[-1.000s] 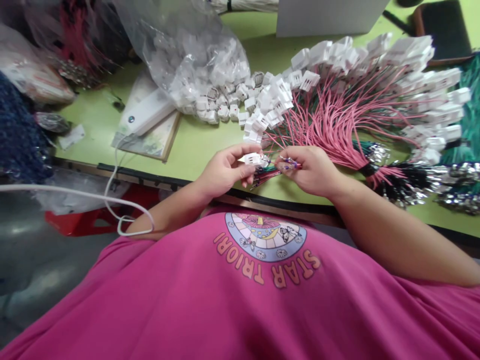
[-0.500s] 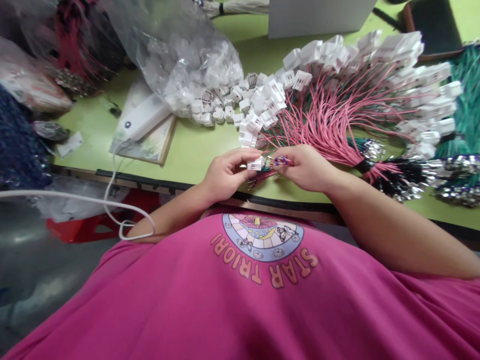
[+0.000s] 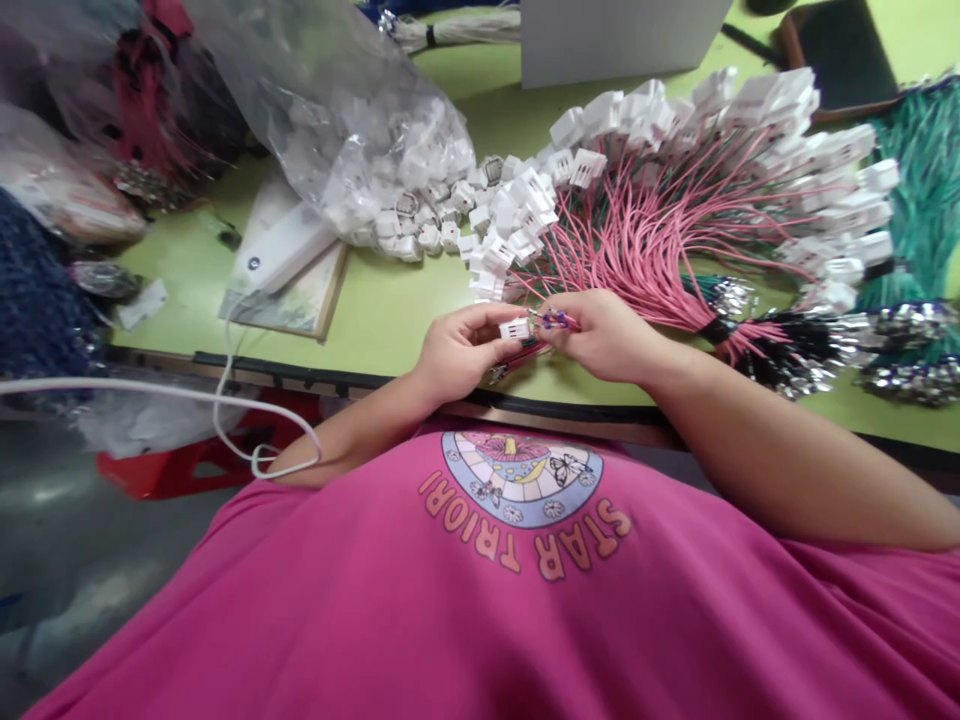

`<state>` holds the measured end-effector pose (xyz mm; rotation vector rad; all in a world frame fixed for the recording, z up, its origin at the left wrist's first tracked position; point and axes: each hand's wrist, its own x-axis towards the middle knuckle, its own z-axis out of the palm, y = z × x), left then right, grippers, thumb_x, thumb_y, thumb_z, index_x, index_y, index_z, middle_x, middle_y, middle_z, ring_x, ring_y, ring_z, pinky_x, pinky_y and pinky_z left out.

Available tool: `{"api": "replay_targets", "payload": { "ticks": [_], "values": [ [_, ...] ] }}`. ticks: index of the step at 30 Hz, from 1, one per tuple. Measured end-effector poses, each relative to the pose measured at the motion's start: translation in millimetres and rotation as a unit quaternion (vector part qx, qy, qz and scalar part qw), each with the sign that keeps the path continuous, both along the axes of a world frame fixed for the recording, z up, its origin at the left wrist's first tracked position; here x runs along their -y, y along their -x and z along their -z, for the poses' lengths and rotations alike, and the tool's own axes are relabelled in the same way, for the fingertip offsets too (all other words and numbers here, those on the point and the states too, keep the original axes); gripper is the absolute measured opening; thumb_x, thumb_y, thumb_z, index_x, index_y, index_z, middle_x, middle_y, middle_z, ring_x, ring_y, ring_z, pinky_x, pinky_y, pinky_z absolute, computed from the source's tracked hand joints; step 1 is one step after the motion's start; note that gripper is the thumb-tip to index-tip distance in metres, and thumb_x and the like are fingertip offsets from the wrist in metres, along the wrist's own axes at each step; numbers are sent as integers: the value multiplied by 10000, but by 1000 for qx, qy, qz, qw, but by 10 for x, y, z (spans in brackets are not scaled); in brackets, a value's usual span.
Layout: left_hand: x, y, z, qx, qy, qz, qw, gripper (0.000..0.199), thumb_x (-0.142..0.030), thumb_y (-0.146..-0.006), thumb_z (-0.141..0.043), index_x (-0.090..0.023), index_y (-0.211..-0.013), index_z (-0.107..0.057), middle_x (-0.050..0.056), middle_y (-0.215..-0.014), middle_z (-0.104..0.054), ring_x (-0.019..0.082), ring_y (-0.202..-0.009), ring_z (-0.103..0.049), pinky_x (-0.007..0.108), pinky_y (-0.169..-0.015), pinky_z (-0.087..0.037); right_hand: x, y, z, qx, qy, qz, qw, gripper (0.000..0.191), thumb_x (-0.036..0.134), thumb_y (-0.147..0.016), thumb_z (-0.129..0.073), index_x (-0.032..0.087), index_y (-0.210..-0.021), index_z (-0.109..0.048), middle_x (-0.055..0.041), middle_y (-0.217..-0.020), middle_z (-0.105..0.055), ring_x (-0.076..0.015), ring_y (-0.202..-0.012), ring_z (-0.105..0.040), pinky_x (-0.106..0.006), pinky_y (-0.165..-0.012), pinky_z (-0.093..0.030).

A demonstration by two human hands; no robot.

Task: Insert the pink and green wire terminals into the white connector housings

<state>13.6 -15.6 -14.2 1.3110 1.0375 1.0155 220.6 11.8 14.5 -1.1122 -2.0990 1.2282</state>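
Between the thumb and fingers of my left hand [image 3: 461, 352] is a small white connector [image 3: 514, 329], its slots facing up. My right hand [image 3: 604, 335] pinches several wires [image 3: 556, 319] with purple bands and metal tips, which point at the connector's right side. Whether a tip is inside the connector is too small to tell. Just beyond my hands lies a heap of white connectors [image 3: 529, 200] with pink wires [image 3: 637, 225] running right to a tied bundle. More thin wire ends [image 3: 504, 371] show below the held connector, near the table edge.
A clear bag of white connectors [image 3: 375, 130] lies behind on the green table [image 3: 367, 310]. At left are a white device [image 3: 281, 250] on a booklet, its cable [image 3: 172, 392] and blue wires [image 3: 45, 290]. Green wires [image 3: 919, 190], a dark phone-like object [image 3: 840, 55] and a grey box [image 3: 615, 40] stand right and back.
The camera view has shifted slightly. The wire tips in my right hand are now closer to the connector, which is still in my left hand.
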Motion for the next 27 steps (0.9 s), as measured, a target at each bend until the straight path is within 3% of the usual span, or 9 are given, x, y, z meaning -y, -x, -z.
{"api": "replay_targets", "payload": {
  "ticks": [3, 7, 10, 14, 20, 23, 27],
  "values": [
    [10, 49, -58, -25, 1, -18, 1000, 427, -394, -670, -896, -195, -1027, -770, 58, -1008, -794, 156, -860, -752, 289, -822, -631, -7, -10, 23, -21, -2, 9, 1000, 227, 312, -867, -563, 167, -694, -578, 20, -629, -543, -102, -608, -447, -247, -599, -354],
    [28, 115, -157, -53, -10, -53, 997, 418, -368, -692, -890, -179, -1040, -754, 74, -1065, -785, 160, -901, -753, 287, -867, -622, -33, -69, 19, -69, -21, -7, 997, 191, 339, -865, -598, 161, -877, -668, -15, -798, -652, -135, -737, -554, -270, -702, -436],
    [26, 125, -175, -61, -13, -57, 996, 434, -384, -692, -890, -173, -1041, -743, 75, -1046, -785, 161, -888, -754, 281, -844, -624, -43, -102, 29, -68, -59, -9, 996, 170, 331, -827, -646, 176, -882, -686, -24, -834, -666, -156, -788, -584, -292, -751, -463],
    [18, 116, -171, -76, -20, -67, 995, 434, -401, -695, -884, -175, -1036, -740, 76, -1067, -781, 167, -881, -750, 290, -832, -623, 7, -99, 88, -31, -169, -1, 985, 134, 302, -812, -633, 186, -794, -698, -60, -922, -655, -172, -823, -581, -306, -748, -468],
    [19, 106, -197, -89, -20, -57, 994, 435, -404, -725, -863, -170, -1071, -739, 73, -1012, -784, 174, -858, -748, 297, -811, -617, 147, -67, 160, 111, -255, -35, 960, 259, 264, -788, -616, 199, -997, -755, -75, -952, -644, -157, -733, -513, -294, -592, -346],
    [20, 112, -204, -89, -24, -62, 994, 436, -408, -723, -865, -172, -1066, -739, 75, -1028, -781, 183, -874, -747, 307, -823, -615, 166, -54, 158, 163, -255, -57, 951, 236, 216, -815, -548, 197, -946, -743, -74, -966, -663, -143, -683, -479, -298, -554, -273],
    [23, 138, -204, -91, -33, -47, 994, 409, -386, -746, -851, -178, -1078, -737, 81, -1060, -773, 177, -907, -742, 305, -858, -605, 83, -90, 94, 56, -198, -23, 978, 168, 222, -835, -527, 179, -815, -688, -62, -888, -658, -148, -735, -527, -287, -627, -365]
  ]
}}
